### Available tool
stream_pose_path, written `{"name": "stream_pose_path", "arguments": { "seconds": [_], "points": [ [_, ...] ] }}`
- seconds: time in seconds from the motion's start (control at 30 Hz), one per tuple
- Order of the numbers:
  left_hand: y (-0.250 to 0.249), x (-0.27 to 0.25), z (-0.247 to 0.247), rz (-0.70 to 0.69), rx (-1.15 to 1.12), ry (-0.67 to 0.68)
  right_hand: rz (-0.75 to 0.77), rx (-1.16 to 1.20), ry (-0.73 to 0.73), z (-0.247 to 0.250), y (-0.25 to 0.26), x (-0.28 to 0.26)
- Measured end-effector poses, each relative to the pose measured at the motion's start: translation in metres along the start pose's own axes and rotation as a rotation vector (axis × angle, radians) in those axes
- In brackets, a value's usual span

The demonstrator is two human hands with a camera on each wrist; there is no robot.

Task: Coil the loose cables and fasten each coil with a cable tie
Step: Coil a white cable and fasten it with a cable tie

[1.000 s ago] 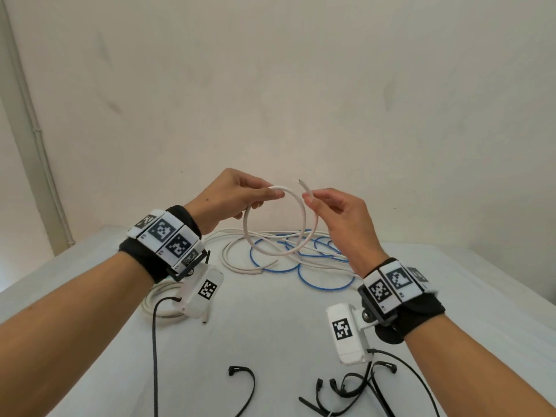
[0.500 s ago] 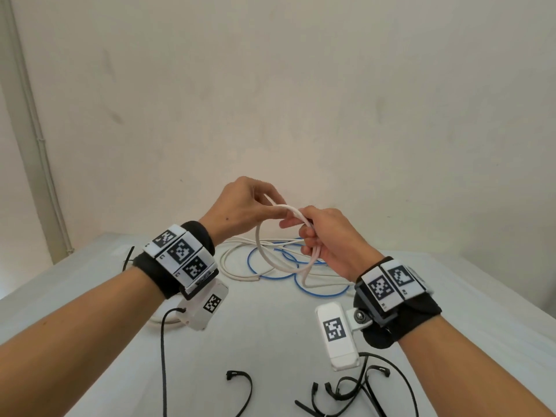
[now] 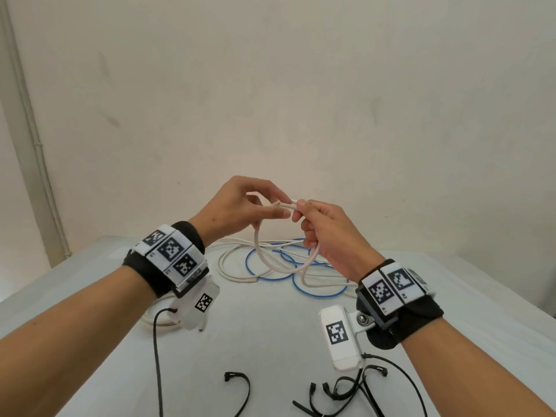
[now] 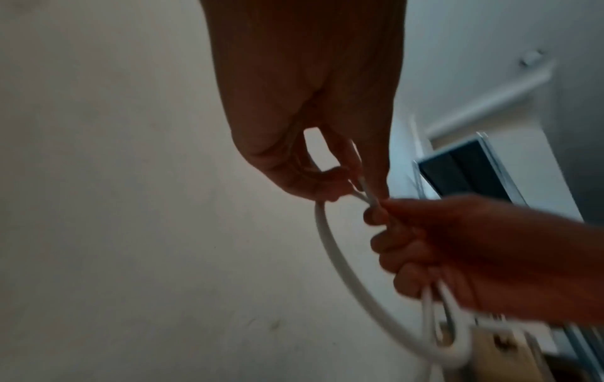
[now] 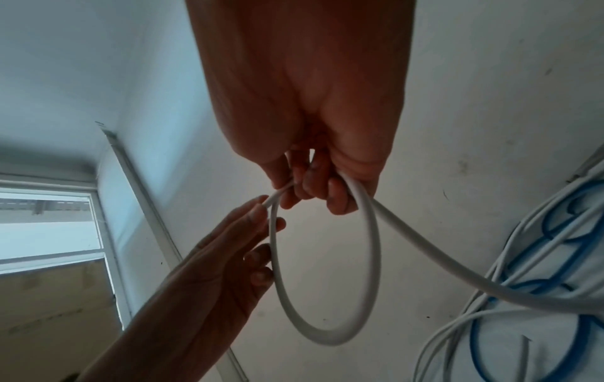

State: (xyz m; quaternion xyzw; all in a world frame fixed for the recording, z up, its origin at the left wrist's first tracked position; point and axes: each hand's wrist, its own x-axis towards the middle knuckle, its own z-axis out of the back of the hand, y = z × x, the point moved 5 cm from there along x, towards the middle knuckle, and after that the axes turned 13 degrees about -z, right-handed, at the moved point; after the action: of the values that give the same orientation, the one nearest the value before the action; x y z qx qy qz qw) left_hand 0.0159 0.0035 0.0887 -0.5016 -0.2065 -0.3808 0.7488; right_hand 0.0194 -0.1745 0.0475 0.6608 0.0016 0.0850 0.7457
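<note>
I hold a white cable [image 3: 261, 257] in a single loop in the air above the table [image 3: 270, 332]. My left hand [image 3: 278, 207] pinches the top of the loop near the cut end [image 3: 282, 203] between thumb and index finger. Close against it on the right, my right hand [image 3: 304, 219] has its fingers curled round the same cable, where the loop crosses the trailing strand. In the right wrist view the loop [image 5: 372, 258] hangs below the right hand [image 5: 310, 191], and the strand runs down to the table. The left wrist view shows the left hand [image 4: 349, 181] pinching the cable [image 4: 330, 253].
A blue cable [image 3: 316, 294] and more white cable [image 3: 228, 269] lie tangled at the back of the table. Several black cable ties [image 3: 340, 392] lie near the front edge, one apart [image 3: 242, 385]. A black cord [image 3: 156, 356] hangs from my left wrist.
The hands have come together. The right hand brought the cable's free end across to the left hand, closing the loop, and now grips the crossing.
</note>
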Motion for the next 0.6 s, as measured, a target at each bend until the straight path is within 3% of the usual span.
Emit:
{"name": "stream_pose_path", "arguments": {
  "seconds": [0.13, 0.43, 0.5, 0.6],
  "points": [
    [0.002, 0.003, 0.002, -0.043, 0.098, -0.082, 0.014, -0.011, 0.039, -0.003, 0.004, -0.002],
    [0.02, -0.003, 0.028, 0.142, -0.027, -0.294, 0.005, -0.017, -0.069, 0.01, -0.007, 0.004],
    [0.025, -0.005, 0.027, 0.197, 0.069, -0.206, 0.019, -0.064, -0.088, 0.01, -0.006, 0.005],
    [0.026, -0.003, 0.015, 0.2, 0.353, 0.081, 0.074, -0.206, -0.082, 0.006, -0.002, 0.006]
  ]
}}
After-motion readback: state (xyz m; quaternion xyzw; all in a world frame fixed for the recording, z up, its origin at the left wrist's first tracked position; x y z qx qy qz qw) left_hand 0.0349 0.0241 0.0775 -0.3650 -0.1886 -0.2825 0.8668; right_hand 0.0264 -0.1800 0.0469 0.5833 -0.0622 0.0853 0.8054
